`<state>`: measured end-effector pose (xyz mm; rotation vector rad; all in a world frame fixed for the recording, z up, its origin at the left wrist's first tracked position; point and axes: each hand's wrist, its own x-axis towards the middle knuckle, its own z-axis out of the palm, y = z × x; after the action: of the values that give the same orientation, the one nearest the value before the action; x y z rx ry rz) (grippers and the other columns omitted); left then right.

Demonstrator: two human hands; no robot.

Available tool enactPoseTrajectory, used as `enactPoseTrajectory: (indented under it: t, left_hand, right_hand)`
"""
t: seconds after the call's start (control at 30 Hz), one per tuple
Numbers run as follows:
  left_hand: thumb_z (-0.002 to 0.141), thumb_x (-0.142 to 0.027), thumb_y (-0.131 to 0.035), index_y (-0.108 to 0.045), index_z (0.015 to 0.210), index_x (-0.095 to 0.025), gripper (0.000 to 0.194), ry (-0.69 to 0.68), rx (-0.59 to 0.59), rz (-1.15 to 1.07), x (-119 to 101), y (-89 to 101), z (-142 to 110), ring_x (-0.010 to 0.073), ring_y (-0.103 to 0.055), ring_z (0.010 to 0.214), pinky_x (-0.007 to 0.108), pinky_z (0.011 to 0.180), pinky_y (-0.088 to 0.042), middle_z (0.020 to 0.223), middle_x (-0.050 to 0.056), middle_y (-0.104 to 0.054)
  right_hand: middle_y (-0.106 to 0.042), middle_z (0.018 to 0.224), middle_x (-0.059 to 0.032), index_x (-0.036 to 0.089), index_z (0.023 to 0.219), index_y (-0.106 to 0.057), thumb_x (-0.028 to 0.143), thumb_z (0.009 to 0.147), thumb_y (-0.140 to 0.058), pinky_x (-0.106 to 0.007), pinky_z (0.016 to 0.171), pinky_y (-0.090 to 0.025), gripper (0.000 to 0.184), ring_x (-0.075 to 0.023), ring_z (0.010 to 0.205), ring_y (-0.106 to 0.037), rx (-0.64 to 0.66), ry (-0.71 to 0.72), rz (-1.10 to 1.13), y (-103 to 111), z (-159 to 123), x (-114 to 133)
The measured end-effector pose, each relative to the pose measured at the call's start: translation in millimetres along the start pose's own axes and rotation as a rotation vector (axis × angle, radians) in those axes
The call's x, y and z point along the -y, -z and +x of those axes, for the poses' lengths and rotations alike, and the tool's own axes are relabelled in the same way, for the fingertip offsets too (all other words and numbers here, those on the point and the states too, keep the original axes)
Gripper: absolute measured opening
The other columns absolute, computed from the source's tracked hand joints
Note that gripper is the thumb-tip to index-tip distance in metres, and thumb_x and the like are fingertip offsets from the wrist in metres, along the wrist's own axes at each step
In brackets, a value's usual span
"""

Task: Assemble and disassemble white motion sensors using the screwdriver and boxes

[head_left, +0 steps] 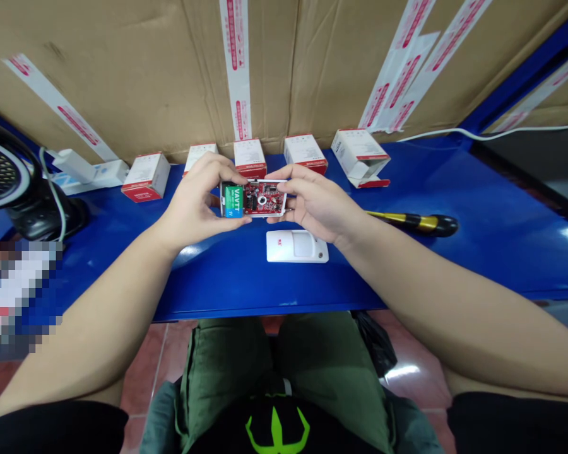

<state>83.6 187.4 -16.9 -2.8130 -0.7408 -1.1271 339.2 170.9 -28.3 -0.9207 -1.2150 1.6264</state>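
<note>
Between both hands, above the blue table, I hold an opened sensor housing with a red circuit board (269, 203) facing up. A green and blue 9V battery (233, 201) sits at its left end. My left hand (201, 202) grips the battery end, thumb along the near edge and fingers over the far edge. My right hand (312, 198) pinches the right end, its thumb over the board. A white sensor cover (291, 246) with a pale window lies on the table just below the hands. Beyond my right wrist rests a black and yellow screwdriver (421, 223).
Several small white and red boxes (146, 176) stand along the back of the blue table (227, 290); the rightmost box (360, 156) has its flap open. At left are a black fan (4, 176) and a white power strip (97, 174). Taped cardboard (161, 69) walls the back.
</note>
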Motion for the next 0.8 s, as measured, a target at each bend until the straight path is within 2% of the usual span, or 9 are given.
enactPoseTrajectory:
  t: [0.07, 0.17, 0.3, 0.4, 0.57, 0.8]
  left_hand:
    - [0.093, -0.073, -0.088, -0.069, 0.122, -0.024, 0.06, 0.002, -0.042, -0.023, -0.2, -2.2, 0.2, 0.0253, -0.071, 0.111, 0.049, 0.096, -0.067, 0.118, 0.006, -0.076]
    - [0.087, -0.072, -0.093, -0.071, 0.118, -0.025, 0.061, 0.088, -0.06, -0.093, -1.9, -4.0, -0.6, 0.0271, -0.072, 0.109, 0.049, 0.092, -0.067, 0.117, 0.008, -0.075]
    - [0.084, -0.066, -0.096, -0.073, 0.123, -0.025, 0.061, 0.287, 0.028, -0.232, -3.4, -2.3, -3.7, 0.0286, -0.07, 0.111, 0.044, 0.076, -0.068, 0.13, 0.012, -0.071]
    - [0.083, -0.062, -0.097, -0.072, 0.128, -0.023, 0.064, 0.359, 0.061, -0.375, -2.1, -3.0, -5.7, 0.0258, -0.073, 0.108, 0.039, 0.076, -0.07, 0.14, 0.013, -0.068]
    - [0.093, -0.052, -0.088, -0.068, 0.126, -0.02, 0.051, 0.428, 0.053, -0.525, -3.3, -8.6, -4.3, 0.0195, -0.078, 0.094, 0.033, 0.079, -0.069, 0.13, 0.012, -0.078]
    - [0.088, -0.043, -0.089, -0.067, 0.114, -0.022, 0.041, 0.471, 0.054, -0.535, -5.1, -8.2, -0.6, 0.0171, -0.075, 0.086, 0.03, 0.075, -0.066, 0.115, 0.006, -0.078]
  right_hand:
    - [-0.073, 0.097, -0.0019, 0.024, 0.099, -0.063, 0.014, 0.101, -0.059, -0.032, 0.064, -0.064, 0.011, -0.0167, 0.079, -0.073, -0.035, 0.039, -0.039, -3.7, -0.8, 0.4]
    - [-0.071, 0.098, -0.0015, 0.023, 0.1, -0.065, 0.016, 0.106, -0.06, -0.027, 0.059, -0.062, 0.011, -0.0138, 0.078, -0.071, -0.07, 0.102, -0.117, -5.7, -1.2, 0.1]
    - [-0.073, 0.103, -0.003, 0.022, 0.106, -0.067, 0.017, 0.109, -0.059, -0.026, 0.061, -0.065, 0.01, -0.0139, 0.081, -0.073, -0.082, 0.127, -0.175, -1.6, -0.1, -1.1]
    - [-0.074, 0.103, -0.0034, 0.022, 0.107, -0.067, 0.016, 0.11, -0.059, -0.025, 0.06, -0.065, 0.01, -0.0142, 0.082, -0.075, -0.103, 0.141, -0.199, 0.5, -0.1, -0.3]
    - [-0.074, 0.106, -0.0036, 0.021, 0.107, -0.066, 0.015, 0.11, -0.06, -0.024, 0.059, -0.065, 0.01, -0.0133, 0.082, -0.075, -0.109, 0.154, -0.221, -0.1, -0.8, 1.4]
    - [-0.074, 0.109, -0.0045, 0.022, 0.109, -0.066, 0.017, 0.109, -0.061, -0.025, 0.061, -0.065, 0.007, -0.0151, 0.087, -0.075, -0.086, 0.166, -0.249, 1.4, 1.2, -3.4]
